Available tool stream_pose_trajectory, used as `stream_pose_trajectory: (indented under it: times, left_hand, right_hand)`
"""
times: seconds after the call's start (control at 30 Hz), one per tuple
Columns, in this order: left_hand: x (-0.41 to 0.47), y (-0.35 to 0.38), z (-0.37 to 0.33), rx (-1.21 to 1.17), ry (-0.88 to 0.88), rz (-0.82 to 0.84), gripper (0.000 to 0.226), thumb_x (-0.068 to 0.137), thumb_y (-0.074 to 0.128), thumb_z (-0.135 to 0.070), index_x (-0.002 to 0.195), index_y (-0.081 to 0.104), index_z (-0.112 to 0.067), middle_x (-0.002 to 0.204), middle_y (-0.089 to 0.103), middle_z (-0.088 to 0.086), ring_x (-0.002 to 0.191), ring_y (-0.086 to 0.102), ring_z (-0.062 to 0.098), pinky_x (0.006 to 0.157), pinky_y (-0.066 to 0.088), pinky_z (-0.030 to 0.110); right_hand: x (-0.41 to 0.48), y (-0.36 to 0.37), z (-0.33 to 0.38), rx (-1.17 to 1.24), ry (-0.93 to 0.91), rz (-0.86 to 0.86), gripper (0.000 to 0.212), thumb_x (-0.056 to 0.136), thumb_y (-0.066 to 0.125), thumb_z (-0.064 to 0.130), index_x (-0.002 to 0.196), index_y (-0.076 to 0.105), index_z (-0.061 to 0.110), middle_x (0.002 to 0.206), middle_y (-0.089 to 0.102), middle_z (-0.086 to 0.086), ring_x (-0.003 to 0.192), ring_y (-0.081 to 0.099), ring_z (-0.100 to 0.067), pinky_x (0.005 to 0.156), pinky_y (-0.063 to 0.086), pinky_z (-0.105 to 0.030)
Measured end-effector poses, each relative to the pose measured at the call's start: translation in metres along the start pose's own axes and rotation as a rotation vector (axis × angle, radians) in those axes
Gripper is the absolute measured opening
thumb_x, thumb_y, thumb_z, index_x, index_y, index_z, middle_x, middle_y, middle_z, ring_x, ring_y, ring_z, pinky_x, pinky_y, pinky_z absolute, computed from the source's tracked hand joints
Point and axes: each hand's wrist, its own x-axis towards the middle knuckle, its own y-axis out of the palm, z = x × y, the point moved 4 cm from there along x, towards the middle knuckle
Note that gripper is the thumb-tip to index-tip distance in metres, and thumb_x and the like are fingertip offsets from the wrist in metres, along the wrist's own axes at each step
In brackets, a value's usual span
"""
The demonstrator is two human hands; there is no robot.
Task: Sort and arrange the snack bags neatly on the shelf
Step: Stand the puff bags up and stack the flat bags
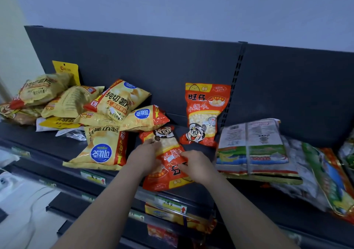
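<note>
Red snack bag [169, 174] | I've left grip [144, 158], right grip [195, 164] both holding it | risk: it overhangs shelf [49, 143] edge, could slide off

We read 旺仔小馒头 on the orange pouch [203, 112] beyond our right hand [197, 165], copico on the chip bag [101, 149] by our left hand [144, 157]

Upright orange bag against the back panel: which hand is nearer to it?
Right. The right hand lies below the upright orange bag, slightly left. The left hand is further left. Both hold the flat orange bag.
</note>
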Motion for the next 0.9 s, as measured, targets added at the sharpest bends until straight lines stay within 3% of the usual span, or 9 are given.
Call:
stream_pose_trajectory:
  times: [0.17, 0.3, 0.37, 0.47, 0.57, 0.67, 0.8, 0.9]
  left_hand:
    - [0.004, -0.005, 0.006, 0.069, 0.034, -0.006, 0.066, 0.089, 0.060, -0.024, 0.148, 0.032, -0.027, 0.157, 0.027, 0.003, 0.134, 0.041, 0.029, 0.102, 0.044, 0.042]
    - [0.002, -0.015, 0.000, 0.192, 0.077, -0.036, 0.065, 0.085, 0.064, -0.019, 0.145, 0.038, -0.021, 0.148, 0.040, 0.005, 0.128, 0.045, 0.029, 0.097, 0.045, 0.039]
    - [0.003, -0.024, -0.016, 0.138, 0.120, -0.108, 0.061, 0.089, 0.060, -0.019, 0.145, 0.039, -0.017, 0.146, 0.042, 0.007, 0.128, 0.045, 0.028, 0.100, 0.043, 0.038]
    - [0.011, -0.033, -0.059, -0.129, 0.248, -0.177, 0.047, 0.095, 0.054, -0.026, 0.140, 0.048, -0.013, 0.139, 0.051, 0.007, 0.125, 0.050, 0.026, 0.099, 0.043, 0.035]
    - [0.021, -0.026, -0.105, -0.270, 0.310, -0.048, 0.049, 0.096, 0.054, -0.040, 0.135, 0.049, -0.012, 0.130, 0.058, 0.007, 0.121, 0.054, 0.027, 0.091, 0.043, 0.034]
    - [0.035, -0.001, -0.137, -0.248, 0.305, 0.135, 0.052, 0.095, 0.051, -0.049, 0.131, 0.050, -0.012, 0.129, 0.059, 0.011, 0.115, 0.056, 0.028, 0.086, 0.044, 0.033]
    - [0.036, 0.030, -0.170, -0.415, 0.350, 0.375, 0.032, 0.096, 0.054, -0.040, 0.110, 0.062, -0.012, 0.116, 0.065, 0.010, 0.100, 0.061, 0.024, 0.078, 0.048, 0.031]
    - [0.037, 0.039, -0.182, -0.552, 0.368, 0.388, 0.029, 0.095, 0.056, -0.036, 0.109, 0.062, -0.012, 0.098, 0.064, 0.008, 0.087, 0.060, 0.020, 0.062, 0.040, 0.023]
  right_hand:
    - [0.006, 0.009, 0.012, -0.016, 0.013, 0.005, 0.039, 0.095, 0.056, 0.031, 0.129, 0.058, 0.012, 0.125, 0.060, -0.009, 0.112, 0.056, -0.025, 0.092, 0.049, -0.039]
    - [0.001, -0.010, 0.016, -0.011, 0.029, 0.038, 0.043, 0.094, 0.058, 0.033, 0.133, 0.056, 0.015, 0.134, 0.055, -0.006, 0.119, 0.053, -0.023, 0.099, 0.046, -0.039]
    - [-0.005, -0.037, 0.008, 0.000, 0.059, -0.070, 0.042, 0.094, 0.057, 0.034, 0.133, 0.056, 0.017, 0.132, 0.057, -0.005, 0.118, 0.054, -0.023, 0.097, 0.046, -0.037]
    - [-0.019, -0.091, -0.019, -0.100, 0.122, -0.320, 0.042, 0.093, 0.058, 0.035, 0.130, 0.058, 0.016, 0.129, 0.059, -0.007, 0.116, 0.054, -0.025, 0.096, 0.046, -0.039]
    - [-0.042, -0.130, -0.062, -0.261, 0.304, -0.415, 0.054, 0.091, 0.058, 0.041, 0.139, 0.049, 0.018, 0.140, 0.049, -0.011, 0.129, 0.045, -0.028, 0.105, 0.039, -0.040]
    - [-0.069, -0.144, -0.100, -0.329, 0.520, -0.402, 0.056, 0.088, 0.056, 0.047, 0.137, 0.046, 0.022, 0.136, 0.050, -0.011, 0.125, 0.046, -0.031, 0.103, 0.039, -0.042]
    - [-0.094, -0.138, -0.122, -0.152, 0.673, -0.331, 0.064, 0.085, 0.054, 0.043, 0.143, 0.036, 0.023, 0.137, 0.050, -0.011, 0.124, 0.048, -0.032, 0.101, 0.041, -0.043]
    - [-0.103, -0.134, -0.122, 0.124, 0.625, -0.391, 0.064, 0.086, 0.061, 0.031, 0.144, 0.036, 0.025, 0.126, 0.061, -0.004, 0.109, 0.059, -0.024, 0.090, 0.049, -0.037]
